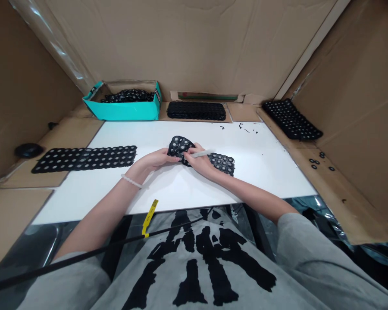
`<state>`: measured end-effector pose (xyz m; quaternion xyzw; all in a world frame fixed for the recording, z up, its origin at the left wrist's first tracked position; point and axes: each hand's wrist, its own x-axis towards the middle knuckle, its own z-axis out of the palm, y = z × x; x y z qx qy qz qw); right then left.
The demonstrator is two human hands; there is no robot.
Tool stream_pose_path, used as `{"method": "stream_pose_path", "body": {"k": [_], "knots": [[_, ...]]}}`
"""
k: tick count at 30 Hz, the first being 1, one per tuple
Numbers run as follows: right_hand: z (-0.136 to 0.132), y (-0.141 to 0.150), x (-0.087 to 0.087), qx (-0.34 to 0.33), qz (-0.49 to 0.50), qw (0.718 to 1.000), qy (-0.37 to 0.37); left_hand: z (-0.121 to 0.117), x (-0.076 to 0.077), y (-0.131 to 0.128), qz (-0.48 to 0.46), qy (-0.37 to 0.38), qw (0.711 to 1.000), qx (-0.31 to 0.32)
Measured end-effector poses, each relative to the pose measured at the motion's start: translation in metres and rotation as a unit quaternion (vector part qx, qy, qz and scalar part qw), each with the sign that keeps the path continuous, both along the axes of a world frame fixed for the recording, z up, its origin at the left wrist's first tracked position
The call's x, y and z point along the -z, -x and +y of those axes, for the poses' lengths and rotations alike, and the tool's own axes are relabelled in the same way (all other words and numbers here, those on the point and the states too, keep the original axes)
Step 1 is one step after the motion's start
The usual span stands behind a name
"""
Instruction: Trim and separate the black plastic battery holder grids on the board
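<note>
A black rubbery sheet with rows of round pale spots (222, 162) lies on the white board, its left end lifted and bent up. My left hand (160, 158) grips that raised end, thumb in front. In my right hand (198, 160) is a slim whitish pen-like tool (204, 153), held like a pencil with its tip at the sheet; the tip itself is hidden by my fingers. Left of my hands, another spotted black sheet (87, 158) lies flat, partly on the board and partly on cardboard.
A turquoise box (126, 111) of black pieces stands at the back left. Beside it is a stack of black sheets (196, 111). More spotted sheets (292, 119) lie at the right, near several small black rings (314, 162). A round black object (29, 150) sits far left. Cardboard walls (194, 47) enclose the board.
</note>
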<state>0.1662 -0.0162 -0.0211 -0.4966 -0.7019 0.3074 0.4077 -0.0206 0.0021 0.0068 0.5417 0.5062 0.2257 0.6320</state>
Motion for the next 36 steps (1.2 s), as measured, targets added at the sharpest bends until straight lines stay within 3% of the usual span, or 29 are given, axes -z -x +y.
{"method": "stream_pose_path", "body": {"k": [4,8,11,16,21,25,31,36], "knots": [[0.009,-0.005,-0.004,0.003,0.008,1.0,0.03,0.005,-0.003,0.008,0.025,-0.04,0.998,0.042],[0.02,-0.019,-0.011,0.009,0.111,0.982,0.154,0.007,-0.005,0.008,0.094,-0.212,0.967,0.108],[0.021,-0.023,-0.014,0.014,0.165,0.972,0.164,0.004,0.002,-0.005,0.109,-0.284,0.95,0.075],[0.014,-0.02,-0.022,-0.015,0.182,0.968,0.173,-0.003,0.015,-0.025,0.016,-0.202,0.978,-0.044],[0.017,-0.023,-0.028,-0.033,0.249,0.943,0.218,-0.007,0.011,-0.028,-0.126,-0.088,0.98,-0.125],[0.02,-0.023,-0.02,-0.044,0.242,0.949,0.197,-0.01,0.011,-0.03,-0.183,-0.053,0.973,-0.129],[0.021,-0.02,-0.006,-0.036,0.205,0.968,0.138,-0.01,0.017,-0.033,-0.186,-0.054,0.971,-0.14],[0.016,-0.018,-0.007,-0.007,0.156,0.979,0.134,-0.01,0.015,-0.031,-0.173,-0.041,0.972,-0.153]]}}
